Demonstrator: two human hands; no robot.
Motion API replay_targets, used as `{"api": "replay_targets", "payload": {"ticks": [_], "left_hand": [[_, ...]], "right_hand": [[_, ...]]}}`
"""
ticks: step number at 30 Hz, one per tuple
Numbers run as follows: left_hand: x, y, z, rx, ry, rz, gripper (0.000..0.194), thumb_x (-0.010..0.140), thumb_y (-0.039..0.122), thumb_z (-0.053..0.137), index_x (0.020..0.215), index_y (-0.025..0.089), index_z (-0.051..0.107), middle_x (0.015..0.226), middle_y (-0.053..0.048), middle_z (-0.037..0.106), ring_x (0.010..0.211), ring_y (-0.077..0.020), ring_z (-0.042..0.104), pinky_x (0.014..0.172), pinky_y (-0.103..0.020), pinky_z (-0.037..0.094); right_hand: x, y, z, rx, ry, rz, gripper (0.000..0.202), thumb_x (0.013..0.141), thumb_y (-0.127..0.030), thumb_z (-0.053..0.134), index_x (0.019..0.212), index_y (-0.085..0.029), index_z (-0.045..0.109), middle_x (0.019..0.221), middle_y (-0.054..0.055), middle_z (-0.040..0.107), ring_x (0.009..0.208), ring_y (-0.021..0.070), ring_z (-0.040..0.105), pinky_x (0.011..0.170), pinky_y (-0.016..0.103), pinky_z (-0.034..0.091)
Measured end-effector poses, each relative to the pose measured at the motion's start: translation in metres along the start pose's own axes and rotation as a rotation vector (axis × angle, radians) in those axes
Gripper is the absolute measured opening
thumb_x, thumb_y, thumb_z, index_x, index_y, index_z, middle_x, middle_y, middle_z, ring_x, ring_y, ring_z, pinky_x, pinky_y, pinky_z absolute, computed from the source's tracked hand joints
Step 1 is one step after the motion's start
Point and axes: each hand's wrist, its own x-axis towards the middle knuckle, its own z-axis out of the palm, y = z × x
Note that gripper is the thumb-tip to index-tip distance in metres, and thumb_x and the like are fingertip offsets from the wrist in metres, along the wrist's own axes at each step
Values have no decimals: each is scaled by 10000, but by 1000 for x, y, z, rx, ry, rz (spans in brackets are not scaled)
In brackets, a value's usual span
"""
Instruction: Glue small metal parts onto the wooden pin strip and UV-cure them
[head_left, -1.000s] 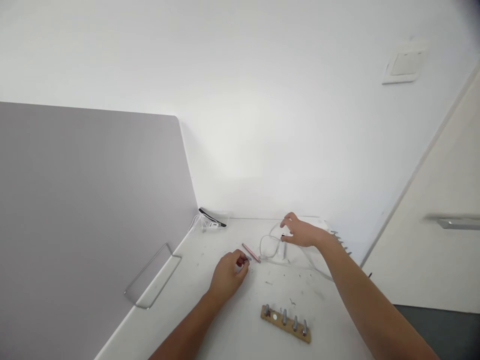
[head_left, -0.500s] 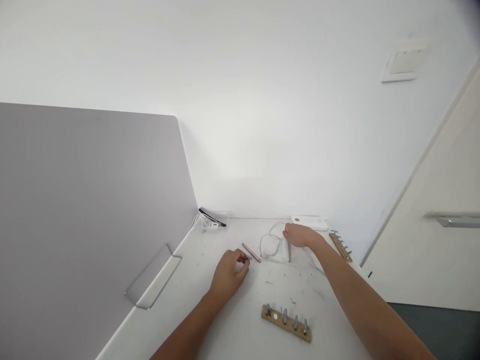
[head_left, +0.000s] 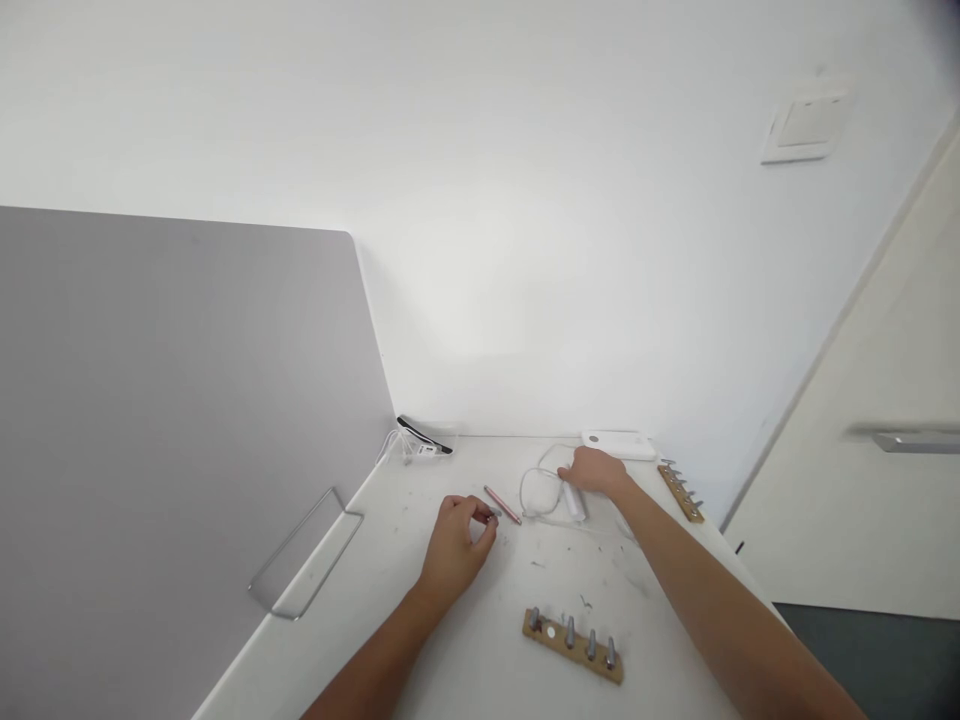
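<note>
My left hand (head_left: 459,540) is closed in a pinch on a small grey pointed piece (head_left: 495,513), just left of a pink pen-like stick (head_left: 502,505) lying on the white tabletop. Farther back on the right, my right hand (head_left: 596,470) has its fingers closed at the upper end of a white cylinder (head_left: 574,502). A thin white cord (head_left: 525,490) loops beside that cylinder. Nearer to me lies a wooden strip (head_left: 574,650) bearing several grey cone-shaped pieces that stand up and a white round spot.
A second wooden strip (head_left: 681,494) with grey pieces lies by the right edge. Against the wall are a white box-like device (head_left: 619,445) and a clear tray (head_left: 454,440) holding a black strip. A grey panel (head_left: 180,420) and wire frame (head_left: 306,553) stand left.
My right hand has shifted slightly left, and the white cylinder now leans more, its lower end farther right. The left hand has barely moved, still pinching the grey piece.
</note>
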Motion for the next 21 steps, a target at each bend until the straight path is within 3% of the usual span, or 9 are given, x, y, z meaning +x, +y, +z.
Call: {"api": "replay_targets", "payload": {"ticks": [3,7,14,21], "left_hand": [[0,0,0,0,6,1,33,888,222,643,878,217,674,891,-55,707,1009,-278,613,888,-422,514],[0,-1,0,-5,10,15,28,882,215,648,876,219,675,883,-52,708,1007,-278,614,893,-423,512],[0,-3,1,-25,-16,9,35,887,224,649,902,219,681,912,-60,704,1029,-278,601,905,-430,509],[-1,2,0,-93,-87,36,6,862,214,666,861,219,670,914,-57,708,1004,-261,633,865,-393,523]], "right_hand": [[1,-1,-1,55,-3,3,319,1014,-370,638,1258,-165,640,1245,100,662,1047,233,677,893,434,590],[2,-1,-8,148,156,-19,303,1020,-454,561,1064,-185,694,1052,110,727,939,249,691,761,364,539],[-3,-4,-30,298,416,-89,369,1027,-510,468,1229,-234,607,1135,73,715,899,184,673,681,278,433],[-9,-8,-31,315,430,-114,308,980,-511,553,1107,-252,661,1086,43,713,861,178,658,657,270,404]]}}
